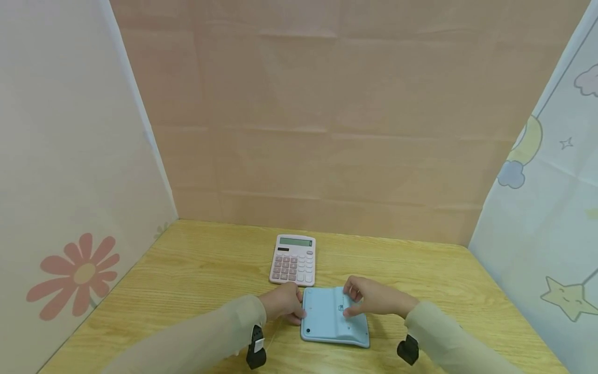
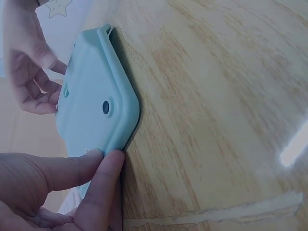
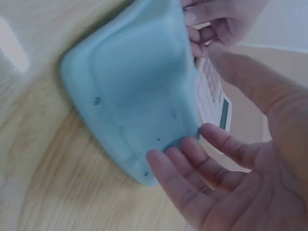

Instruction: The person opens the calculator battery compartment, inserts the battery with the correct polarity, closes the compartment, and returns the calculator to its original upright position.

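Observation:
A light blue calculator [image 1: 322,311] lies face down on the table, its back with a small latch [image 1: 340,308] turned up. My left hand [image 1: 284,302] pinches its left edge, thumb on the back and index finger against the side, as the left wrist view shows. Over the raised right part of the back is my right hand [image 1: 376,297], its fingers loosely bent and spread. In the right wrist view those fingertips [image 3: 156,159] lie at or just above the blue shell; contact is hard to tell. A dark round foot [image 2: 106,107] shows near one corner.
A pink and white calculator [image 1: 293,259] lies face up just behind the blue one, a 0 on its display. The wood-grain table [image 1: 224,249] is bounded by a peach back wall [image 1: 299,130] and printed side panels. A pale strip [image 2: 216,214] crosses the tabletop by my left hand.

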`<state>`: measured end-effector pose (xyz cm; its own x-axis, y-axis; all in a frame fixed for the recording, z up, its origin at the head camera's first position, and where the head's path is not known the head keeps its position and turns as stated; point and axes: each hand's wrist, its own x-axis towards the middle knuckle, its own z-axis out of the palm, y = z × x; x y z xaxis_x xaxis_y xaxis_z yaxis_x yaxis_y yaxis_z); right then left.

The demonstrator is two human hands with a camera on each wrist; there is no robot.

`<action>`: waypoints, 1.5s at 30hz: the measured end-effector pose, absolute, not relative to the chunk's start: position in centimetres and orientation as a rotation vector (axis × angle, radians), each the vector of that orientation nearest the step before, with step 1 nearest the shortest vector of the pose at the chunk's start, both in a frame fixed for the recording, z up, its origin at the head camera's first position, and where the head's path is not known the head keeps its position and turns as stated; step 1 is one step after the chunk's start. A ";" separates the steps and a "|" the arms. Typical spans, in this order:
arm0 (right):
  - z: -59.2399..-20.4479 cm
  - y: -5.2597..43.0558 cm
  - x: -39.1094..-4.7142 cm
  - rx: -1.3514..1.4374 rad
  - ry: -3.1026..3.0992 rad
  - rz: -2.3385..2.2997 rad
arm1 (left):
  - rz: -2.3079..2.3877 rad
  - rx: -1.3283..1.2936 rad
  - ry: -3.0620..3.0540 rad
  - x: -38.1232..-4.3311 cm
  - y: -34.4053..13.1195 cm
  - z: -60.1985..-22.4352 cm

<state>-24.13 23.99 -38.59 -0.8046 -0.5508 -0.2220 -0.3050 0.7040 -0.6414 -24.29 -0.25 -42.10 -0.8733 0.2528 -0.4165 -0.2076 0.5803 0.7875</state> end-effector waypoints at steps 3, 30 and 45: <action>-38.4 23.8 -24.4 -0.633 2.496 -0.868 | 1.247 0.037 2.318 -24.3 -0.3 -42.2; -37.2 20.7 -26.1 -0.397 2.595 -0.415 | 1.264 0.062 2.303 -24.5 -0.5 -42.6; -39.6 25.7 -26.1 -0.054 2.509 -0.948 | 1.287 0.056 2.291 -24.4 -0.5 -42.4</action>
<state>-26.10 25.73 -39.62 -0.8959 -0.1921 -0.4006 0.1209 0.7623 -0.6359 -24.38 -0.53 -42.38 -0.8702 0.2751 -0.4087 -0.2060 0.5505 0.8090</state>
